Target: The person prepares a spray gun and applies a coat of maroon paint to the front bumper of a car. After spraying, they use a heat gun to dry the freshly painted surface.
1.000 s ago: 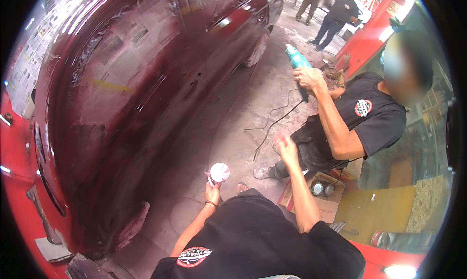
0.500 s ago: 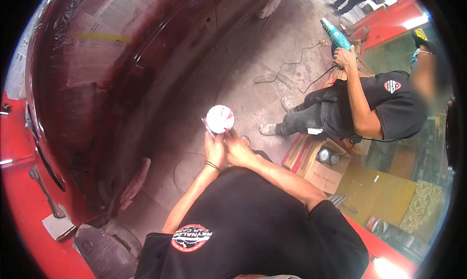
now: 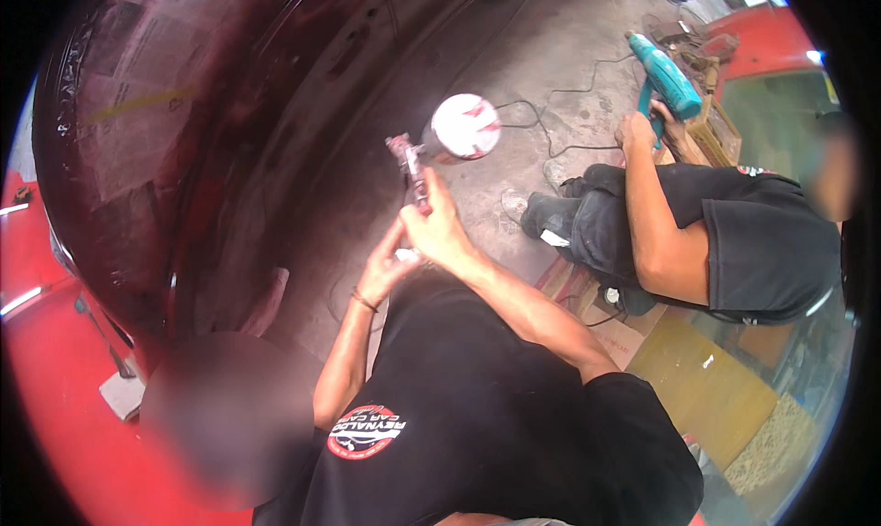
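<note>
I hold a paint spray gun [image 3: 409, 170] in front of my chest; its white cup [image 3: 465, 126] is smeared with red. My right hand [image 3: 440, 230] is wrapped around the gun's grip, thumb up along the body. Just below it, my left hand [image 3: 382, 271], with a thin band at the wrist, closes on the bottom of the grip. The gun's nozzle points toward the dark red car body [image 3: 229, 113], which is partly masked with newspaper.
A co-worker in black [image 3: 734, 241] sits on the concrete floor at the right, one hand on a teal power tool [image 3: 667, 78] whose cable [image 3: 551, 113] trails over the floor. Cardboard sheets [image 3: 707, 388] lie beside that person. A red panel [image 3: 55, 379] fills the lower left.
My right hand came over from the right and joined the left on the spray gun. The gun now sits higher and closer in view. The co-worker's teal tool has been lowered.
</note>
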`<action>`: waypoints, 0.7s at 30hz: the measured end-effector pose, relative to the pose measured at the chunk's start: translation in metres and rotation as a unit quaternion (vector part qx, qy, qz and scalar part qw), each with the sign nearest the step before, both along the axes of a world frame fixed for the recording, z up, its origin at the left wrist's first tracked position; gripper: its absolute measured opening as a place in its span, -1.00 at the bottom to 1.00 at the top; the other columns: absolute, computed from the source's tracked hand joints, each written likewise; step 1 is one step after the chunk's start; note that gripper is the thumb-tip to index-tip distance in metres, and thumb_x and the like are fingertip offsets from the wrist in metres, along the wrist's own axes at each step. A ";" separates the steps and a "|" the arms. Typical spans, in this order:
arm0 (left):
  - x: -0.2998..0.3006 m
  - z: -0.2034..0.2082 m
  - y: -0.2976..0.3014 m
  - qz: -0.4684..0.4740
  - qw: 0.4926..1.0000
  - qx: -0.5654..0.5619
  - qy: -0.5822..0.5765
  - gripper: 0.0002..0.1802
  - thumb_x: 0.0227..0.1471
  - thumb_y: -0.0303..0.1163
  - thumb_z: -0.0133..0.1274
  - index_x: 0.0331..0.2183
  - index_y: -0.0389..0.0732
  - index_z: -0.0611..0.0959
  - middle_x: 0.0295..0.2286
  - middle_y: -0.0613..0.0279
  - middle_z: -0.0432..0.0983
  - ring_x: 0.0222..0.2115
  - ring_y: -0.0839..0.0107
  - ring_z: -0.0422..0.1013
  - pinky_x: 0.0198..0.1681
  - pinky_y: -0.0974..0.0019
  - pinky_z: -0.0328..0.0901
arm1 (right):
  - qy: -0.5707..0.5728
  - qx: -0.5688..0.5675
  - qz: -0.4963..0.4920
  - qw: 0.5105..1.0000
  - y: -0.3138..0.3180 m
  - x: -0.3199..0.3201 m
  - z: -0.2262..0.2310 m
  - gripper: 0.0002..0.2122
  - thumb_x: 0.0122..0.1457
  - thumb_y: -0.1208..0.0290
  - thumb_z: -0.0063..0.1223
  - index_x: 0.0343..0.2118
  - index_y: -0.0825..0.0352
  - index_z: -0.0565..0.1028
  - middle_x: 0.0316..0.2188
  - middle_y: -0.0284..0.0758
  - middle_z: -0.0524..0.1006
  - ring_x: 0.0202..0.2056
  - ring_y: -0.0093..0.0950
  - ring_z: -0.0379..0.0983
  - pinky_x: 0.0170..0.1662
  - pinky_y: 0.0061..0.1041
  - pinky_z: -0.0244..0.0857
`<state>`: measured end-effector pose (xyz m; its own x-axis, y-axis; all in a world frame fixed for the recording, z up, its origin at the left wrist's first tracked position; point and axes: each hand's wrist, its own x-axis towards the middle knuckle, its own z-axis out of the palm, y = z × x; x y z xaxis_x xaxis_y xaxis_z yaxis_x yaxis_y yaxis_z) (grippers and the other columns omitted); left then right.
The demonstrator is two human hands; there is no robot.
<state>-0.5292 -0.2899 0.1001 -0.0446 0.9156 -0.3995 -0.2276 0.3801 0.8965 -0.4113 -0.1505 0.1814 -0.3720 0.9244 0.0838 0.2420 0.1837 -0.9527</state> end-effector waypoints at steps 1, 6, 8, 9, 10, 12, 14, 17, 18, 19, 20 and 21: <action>0.013 0.019 0.015 -0.061 0.997 0.012 -0.051 -0.12 0.07 -0.19 0.36 0.30 -0.25 0.35 0.26 0.13 0.28 0.29 0.30 0.20 0.36 0.17 0.08 | 0.019 -0.094 0.015 0.995 0.012 0.007 0.004 -0.49 0.10 0.54 0.02 0.18 0.34 0.31 -0.13 -0.14 0.48 -0.25 -0.33 0.50 -0.23 -0.35 0.42; 0.037 -0.028 0.021 -0.208 0.934 -0.180 0.228 -0.59 -0.05 -0.15 0.37 -0.18 -0.15 0.71 -0.19 0.08 0.64 -0.14 0.14 0.55 0.02 0.12 0.39 | 0.218 -0.357 0.024 0.908 0.076 0.025 0.037 -0.68 0.22 0.58 0.08 0.05 0.30 0.44 -0.33 -0.38 0.59 -0.66 -0.74 0.32 -0.63 -0.66 0.23; 0.024 -0.071 0.017 -0.187 0.910 -0.191 0.317 -0.68 -0.04 -0.16 0.31 -0.26 -0.13 0.73 -0.16 0.00 0.62 -0.15 0.01 0.54 0.02 0.05 0.39 | 0.158 -0.421 0.062 0.891 0.109 0.029 0.070 -0.74 0.29 0.44 0.08 0.02 0.30 0.50 -0.35 -0.38 0.59 -0.72 -0.76 0.22 -0.67 -0.67 0.13; 0.017 -0.102 0.001 -0.161 0.901 -0.168 0.365 -0.72 -0.03 -0.17 0.27 -0.29 -0.12 0.74 -0.17 -0.01 0.61 -0.14 -0.02 0.52 0.02 0.04 0.38 | 0.141 -0.427 0.096 0.888 0.117 0.029 0.076 -0.74 0.31 0.40 0.05 0.02 0.31 0.52 -0.36 -0.37 0.59 -0.72 -0.75 0.21 -0.67 -0.68 0.10; 0.008 -0.120 -0.010 -0.145 0.889 -0.144 0.410 -0.75 -0.03 -0.17 0.24 -0.32 -0.10 0.75 -0.18 -0.02 0.60 -0.14 -0.05 0.51 0.02 0.03 0.38 | 0.132 -0.419 0.101 0.893 0.127 0.027 0.083 -0.74 0.32 0.38 0.05 0.02 0.31 0.52 -0.36 -0.38 0.59 -0.72 -0.76 0.20 -0.67 -0.68 0.08; -0.018 -0.131 -0.022 -0.189 0.822 -0.179 0.506 -0.77 0.00 -0.22 0.16 -0.30 -0.08 0.75 -0.23 0.02 0.60 -0.06 -0.03 0.48 0.04 0.01 0.37 | 0.115 -0.401 0.099 0.904 0.147 0.024 0.094 -0.74 0.34 0.34 0.04 0.01 0.32 0.53 -0.38 -0.39 0.59 -0.72 -0.78 0.18 -0.68 -0.70 0.04; -0.043 -0.146 -0.043 -0.156 0.818 -0.253 0.492 -0.71 0.02 -0.20 0.15 -0.20 -0.06 0.74 -0.09 0.02 0.56 0.01 0.00 0.45 0.14 0.04 0.35 | 0.102 -0.318 0.040 0.942 0.159 0.019 0.102 -0.74 0.36 0.33 0.04 0.02 0.32 0.52 -0.39 -0.40 0.58 -0.72 -0.79 0.17 -0.68 -0.71 0.02; -0.061 -0.160 -0.045 -0.146 0.763 -0.380 0.502 -0.64 0.07 -0.16 0.15 -0.12 -0.09 0.73 0.00 0.01 0.53 0.06 0.01 0.46 0.17 0.05 0.35 | 0.140 -0.249 -0.082 0.955 0.170 0.036 0.104 -0.77 0.37 0.34 0.08 -0.03 0.33 0.58 -0.42 -0.46 0.61 -0.67 -0.83 0.20 -0.61 -0.73 0.04; -0.070 -0.162 -0.036 -0.158 0.745 -0.424 0.490 -0.63 0.09 -0.16 0.14 -0.10 -0.10 0.73 0.00 -0.02 0.55 0.08 0.03 0.45 0.18 0.06 0.36 | 0.157 -0.224 -0.127 0.954 0.172 0.044 0.102 -0.76 0.38 0.35 0.06 -0.01 0.34 0.56 -0.40 -0.44 0.61 -0.68 -0.82 0.20 -0.63 -0.72 0.04; -0.071 -0.160 -0.026 -0.171 0.725 -0.469 0.474 -0.62 0.11 -0.16 0.14 -0.08 -0.11 0.74 -0.01 -0.06 0.57 0.11 0.04 0.45 0.18 0.06 0.36 | 0.171 -0.201 -0.170 0.949 0.175 0.054 0.098 -0.76 0.38 0.36 0.04 0.01 0.35 0.54 -0.38 -0.41 0.60 -0.69 -0.81 0.20 -0.65 -0.71 0.05; -0.079 -0.156 -0.014 -0.190 0.727 -0.481 0.452 -0.59 0.12 -0.14 0.13 -0.06 -0.13 0.72 0.00 -0.08 0.57 0.10 0.02 0.46 0.17 0.06 0.37 | 0.188 -0.200 -0.198 0.941 0.178 0.061 0.093 -0.75 0.38 0.36 0.03 0.03 0.36 0.52 -0.37 -0.37 0.60 -0.71 -0.79 0.20 -0.67 -0.69 0.05; -0.087 -0.154 0.003 -0.209 0.728 -0.493 0.429 -0.56 0.14 -0.11 0.13 -0.03 -0.15 0.71 0.00 -0.11 0.57 0.09 0.01 0.47 0.16 0.06 0.38 | 0.206 -0.198 -0.226 0.932 0.183 0.072 0.085 -0.74 0.38 0.37 0.03 0.05 0.37 0.50 -0.35 -0.34 0.59 -0.72 -0.77 0.19 -0.69 -0.67 0.05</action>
